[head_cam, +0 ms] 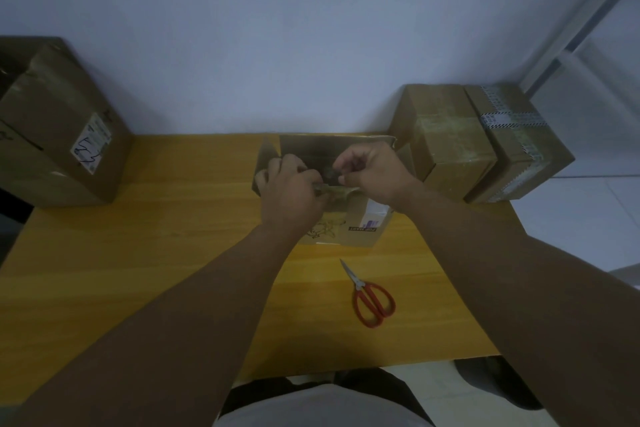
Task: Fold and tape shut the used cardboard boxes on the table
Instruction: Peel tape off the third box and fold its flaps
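In the head view, the open cardboard box (349, 224) sits on the yellow tabletop (166, 225) with its far flap (332, 146) standing up toward the wall (277, 45), and both of your hands are over its opening. Your left hand (291, 187) is at the box's left side, its fingers (289, 161) curled tight around one end of a pale greenish tape strip (337, 189) that runs along the box's near top edge. Your right hand (375, 177) is at the box's right side, its fingers (348, 163) bent in so that the thumb meets the fingertips just beside a small dark thing (329, 172) above the strip. The picture is too dim to tell whether that hand has hold of the strip's other end, the dark thing, or neither. A white label (375, 213) is on the box's near face, at its right corner, with a scrawl of dark lines to the label's left. A pair of red-handled scissors (372, 298) lies closed on the tabletop on your side of the box, a little to its right, blades pointing back toward it. Right of the box, almost touching its far corner, stands a taped box (446, 139), and pressed against that one's far side is a second taped box (519, 146) with printed tape crossing its top. Well to the left of the open box is a large box (59, 135) with a white label on its side.
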